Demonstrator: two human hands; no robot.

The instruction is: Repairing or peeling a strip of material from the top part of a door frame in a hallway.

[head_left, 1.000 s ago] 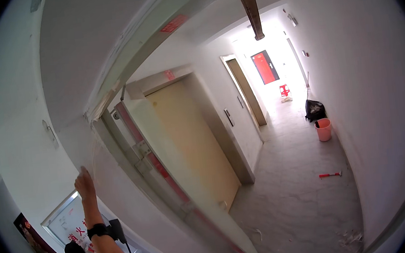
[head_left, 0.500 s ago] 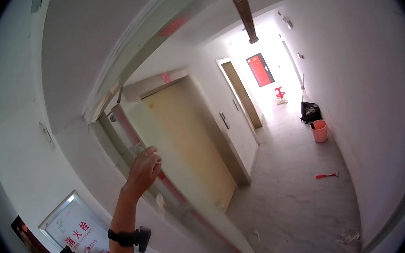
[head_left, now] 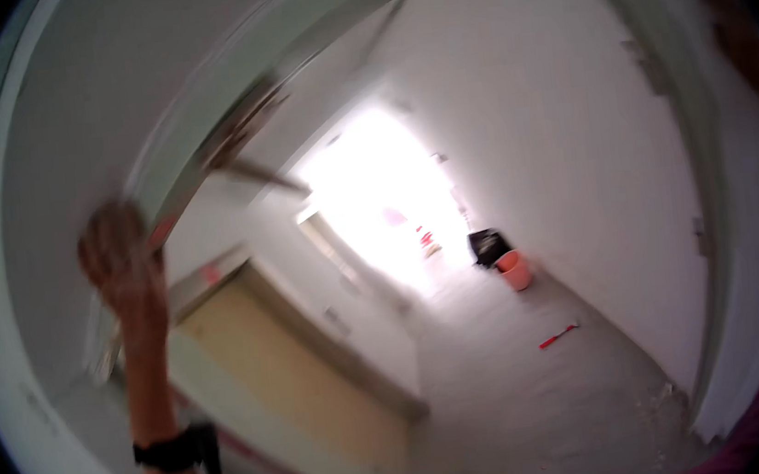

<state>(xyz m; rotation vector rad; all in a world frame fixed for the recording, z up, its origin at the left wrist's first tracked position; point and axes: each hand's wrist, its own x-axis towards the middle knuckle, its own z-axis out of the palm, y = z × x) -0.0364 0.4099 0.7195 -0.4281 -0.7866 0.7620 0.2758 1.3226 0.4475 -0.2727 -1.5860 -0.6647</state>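
My left hand [head_left: 122,255] is raised at the upper left, at the upper part of the pale green door frame [head_left: 322,39]. Motion smears its fingers, and I cannot tell whether they touch the frame. A black strap [head_left: 175,451] with a small device sits around that forearm. My right hand [head_left: 738,37] is up at the far right rim, near the wall beside the frame, too blurred to read its fingers. A brown metal door-closer arm [head_left: 243,126] hangs from the top of the frame. Below my left hand stands the pale door leaf [head_left: 254,454].
Through the doorway runs a grey-floored corridor. A red-handled hammer [head_left: 558,337] lies on the floor. Further along the right wall stand a pink bucket [head_left: 517,273] and a black bag [head_left: 489,244]. A red stool [head_left: 426,239] stands far back. Yellowish lift doors [head_left: 291,366] are at left.
My left hand has left the door leaf's edge and risen up and left to the frame. My right hand has come into view at the right rim. The whole view has tilted.
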